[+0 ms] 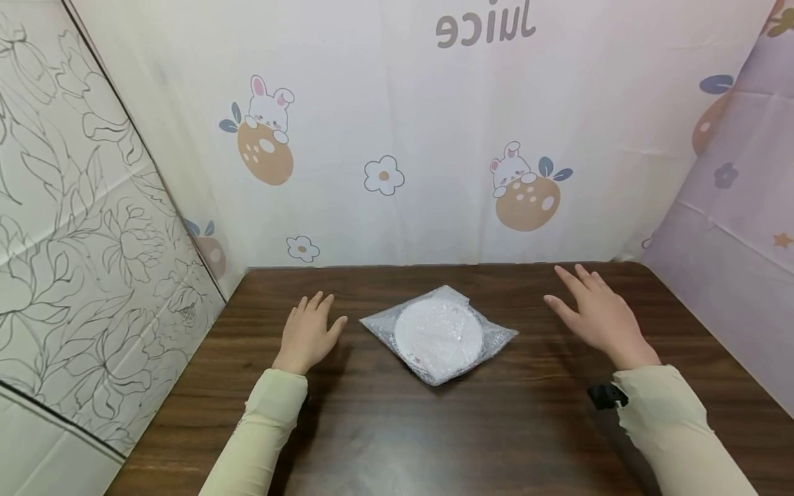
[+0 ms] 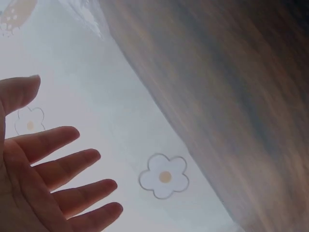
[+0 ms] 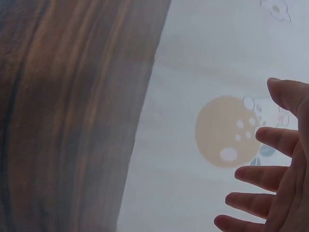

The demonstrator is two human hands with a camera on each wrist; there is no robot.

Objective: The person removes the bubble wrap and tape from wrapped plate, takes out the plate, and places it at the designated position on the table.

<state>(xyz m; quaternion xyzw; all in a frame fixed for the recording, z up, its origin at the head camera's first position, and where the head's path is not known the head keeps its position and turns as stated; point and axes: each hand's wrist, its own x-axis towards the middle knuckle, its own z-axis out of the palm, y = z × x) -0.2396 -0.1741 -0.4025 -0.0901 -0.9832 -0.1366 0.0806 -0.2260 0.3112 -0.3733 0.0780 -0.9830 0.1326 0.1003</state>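
Observation:
A round white plate-like disc [image 1: 439, 336], wrapped in clear bubble wrap [image 1: 380, 321], lies flat on the dark wooden table around its middle. To its left, my left hand [image 1: 307, 333] is held over the table with fingers spread and nothing in it. My right hand [image 1: 597, 314] hovers to the right of the package, palm down, fingers straight and apart. Both wrist views show empty palms, the left hand [image 2: 53, 179] and the right hand [image 3: 275, 169], with the table edge beyond. A clear corner of the wrap [image 2: 87, 17] shows at the top of the left wrist view.
The brown wood-grain table [image 1: 397, 441] ends at a white curtain [image 1: 434, 227] printed with rabbits, oranges and flowers. A floral-patterned panel [image 1: 93, 227] borders it on the left, and a lilac curtain [image 1: 738, 275] hangs on the right.

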